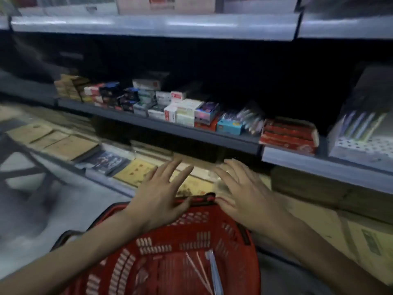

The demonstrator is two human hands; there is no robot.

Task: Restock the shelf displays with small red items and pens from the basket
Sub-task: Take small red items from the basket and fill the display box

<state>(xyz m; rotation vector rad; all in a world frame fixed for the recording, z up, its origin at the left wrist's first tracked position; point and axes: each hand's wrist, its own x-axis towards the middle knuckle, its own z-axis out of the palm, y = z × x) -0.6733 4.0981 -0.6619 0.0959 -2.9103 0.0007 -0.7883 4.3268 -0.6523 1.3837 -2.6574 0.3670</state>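
Observation:
A red plastic basket (229,233) sits low in front of me with a few thin pens (209,271) lying on its bottom. My left hand (161,194) hovers over the basket's far rim, fingers spread and straight, holding nothing. My right hand (244,194) is beside it over the same rim, also spread and empty. On the middle shelf stands a red display box of small red items (289,136), to the right of a packet of pens (248,120). The picture is motion-blurred.
The grey middle shelf (191,133) carries several small boxes (182,109) in a row. Flat brown and yellow packs (70,145) lie on the bottom shelf beyond my hands. A dotted box of long items (361,137) stands at the right. An upper shelf (148,26) hangs overhead.

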